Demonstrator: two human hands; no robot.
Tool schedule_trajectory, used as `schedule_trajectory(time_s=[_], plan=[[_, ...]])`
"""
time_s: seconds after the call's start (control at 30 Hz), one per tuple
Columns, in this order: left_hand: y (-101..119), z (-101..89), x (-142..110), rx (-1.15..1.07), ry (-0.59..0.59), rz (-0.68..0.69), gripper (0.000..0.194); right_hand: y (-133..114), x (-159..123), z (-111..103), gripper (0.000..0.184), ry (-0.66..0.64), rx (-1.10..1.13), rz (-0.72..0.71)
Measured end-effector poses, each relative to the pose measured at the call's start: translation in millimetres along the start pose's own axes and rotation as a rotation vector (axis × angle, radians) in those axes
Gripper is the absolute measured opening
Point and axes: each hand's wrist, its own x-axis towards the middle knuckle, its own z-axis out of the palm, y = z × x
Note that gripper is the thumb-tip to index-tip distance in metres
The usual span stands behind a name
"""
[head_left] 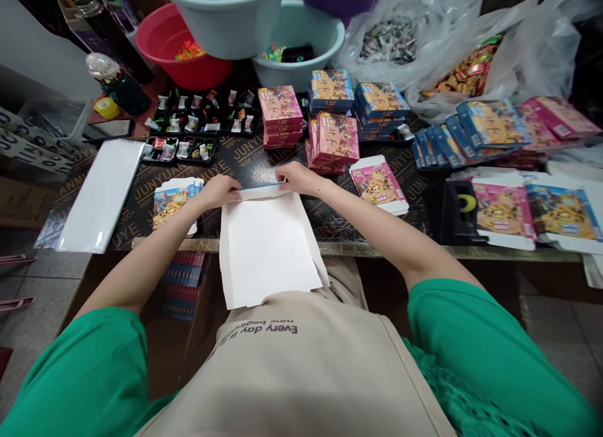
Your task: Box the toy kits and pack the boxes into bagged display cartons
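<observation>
A flat unfolded carton blank lies white side up over the table's near edge, reaching down to my apron. My left hand presses on its far left corner, and my right hand pinches its far flap, whose blue printed edge shows. Both hands grip the far edge of the blank. A small stack of flat blue printed cartons lies just left of my left hand. A flat pink carton lies to the right of my right hand.
Stacks of assembled pink boxes and blue boxes stand behind. Black trays of small toys sit at back left, basins and plastic bags farther back. More flat cartons lie at right, a white sheet at left.
</observation>
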Motion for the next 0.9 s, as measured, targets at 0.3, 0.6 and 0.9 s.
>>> schedule_trajectory(time_s=[0.3, 0.6, 0.9], plan=[[38, 8.4, -5, 0.364, 0.003, 0.125, 0.027, -32, 6, 16, 0.041, -0.204, -0.538, -0.309], [-8, -49.8, -44, -0.063, 0.437, -0.021, 0.012, -86, -43, -20, 0.054, 0.386, -0.174, -0.307], [45, -38.5, -80, -1.145, 1.021, 0.047, 0.057, -145, -117, 37, 0.084, 0.104, 1.196, -0.036]])
